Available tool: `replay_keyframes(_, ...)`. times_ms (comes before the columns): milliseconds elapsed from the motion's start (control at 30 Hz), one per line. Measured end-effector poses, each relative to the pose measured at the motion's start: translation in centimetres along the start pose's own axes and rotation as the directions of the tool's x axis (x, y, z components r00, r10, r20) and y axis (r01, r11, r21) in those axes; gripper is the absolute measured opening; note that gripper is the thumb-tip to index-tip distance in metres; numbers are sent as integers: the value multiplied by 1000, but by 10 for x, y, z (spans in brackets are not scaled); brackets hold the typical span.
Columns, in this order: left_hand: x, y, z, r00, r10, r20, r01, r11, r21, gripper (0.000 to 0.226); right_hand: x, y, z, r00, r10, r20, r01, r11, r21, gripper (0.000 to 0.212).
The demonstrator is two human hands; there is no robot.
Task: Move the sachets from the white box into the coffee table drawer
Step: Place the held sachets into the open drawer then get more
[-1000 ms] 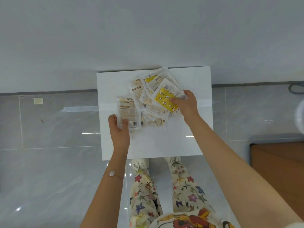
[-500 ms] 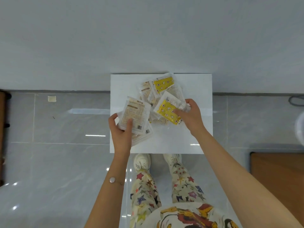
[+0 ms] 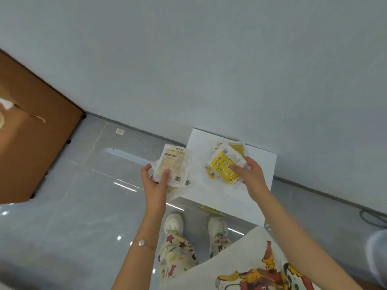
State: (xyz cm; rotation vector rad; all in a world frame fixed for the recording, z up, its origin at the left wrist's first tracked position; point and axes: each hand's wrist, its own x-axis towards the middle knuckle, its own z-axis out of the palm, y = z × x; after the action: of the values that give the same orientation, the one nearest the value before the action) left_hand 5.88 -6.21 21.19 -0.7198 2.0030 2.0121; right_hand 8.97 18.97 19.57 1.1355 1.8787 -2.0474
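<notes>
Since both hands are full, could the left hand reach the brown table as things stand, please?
Probably yes, with a step: only bare floor lies between the left hand, gripping pale sachets, and the brown table; no drawer shows.

A plain grey wall (image 3: 209,59) met a glossy grey tiled floor (image 3: 62,227) at a dark skirting strip (image 3: 146,132). A brown wooden panel (image 3: 31,153) occupied the left side.
</notes>
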Motion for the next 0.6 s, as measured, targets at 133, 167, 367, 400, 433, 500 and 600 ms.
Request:
replay_keyframes(133,-30,33,-74,987,4,-163,-22,994,-109,43,-42,-37,65,994,-42,104,48,997,-55,39)
replay_keyframes(167,-37,39,-95,980,12,-197,-38,991,-132,43,-52,-43,86,987,-57,149,72,993,-93,38)
replay_keyframes(367,-69,66,-236,911,18,-411,-102,978,-181,36,-110,-65,228,902,-24,432,176,932,-316,20)
replay_keyframes(400,-75,69,-259,895,15,-447,-109,977,-185,35,-122,-67,253,888,-20,460,189,927,-325,18)
replay_keyframes(433,-80,73,-281,877,17,-481,-123,974,-189,35,-135,-69,278,874,-19,486,202,923,-327,17)
replay_keyframes(500,-88,79,-322,840,27,-541,-154,969,-191,37,-158,-71,326,838,-18,546,227,920,-318,14)
replay_keyframes(600,-97,82,-379,788,2,-616,-181,956,-229,39,-189,-71,393,782,-7,624,251,919,-305,14)
